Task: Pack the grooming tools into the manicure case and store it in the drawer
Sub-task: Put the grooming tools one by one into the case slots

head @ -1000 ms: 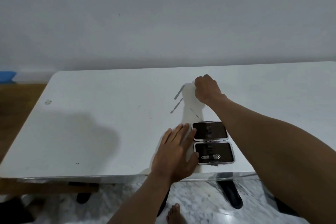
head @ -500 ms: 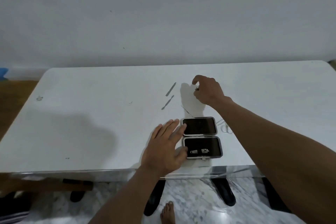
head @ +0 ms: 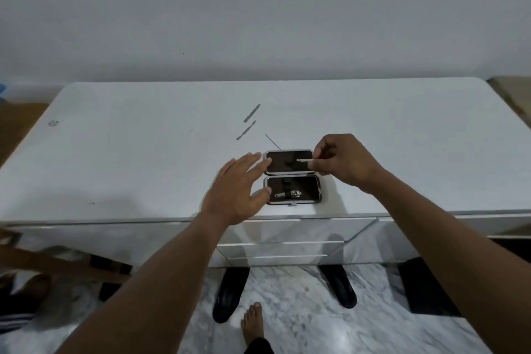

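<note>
Pale grey wall rises behind a glossy white tabletop (head: 143,152), with marble floor below. Near the middle of the tabletop's front edge lies an open manicure case (head: 279,166), a metal-rimmed rectangle with dark lining, its two halves spread flat one behind the other. A silver nail clipper (head: 290,194) lies in the half nearer the front edge.

The left hand (head: 240,191) is spread wide, fingers straight, at the left side of the case, its thumb tip against the near half's rim and its fingertips reaching the far half's left corner. The right hand (head: 343,162) pinches a slim silver metal tool (head: 304,160) between thumb and fingers, holding it level over the right part of the far half.

Beyond the case, toward the back edge, a long flat grey metal file (head: 252,113) and a shorter grey metal pusher (head: 246,130) lie slantwise, one just behind the other, and a thin needle-like pick (head: 273,141) lies with one end just behind the far half's rim. White drawer fronts (head: 280,250) sit under the front edge.
</note>
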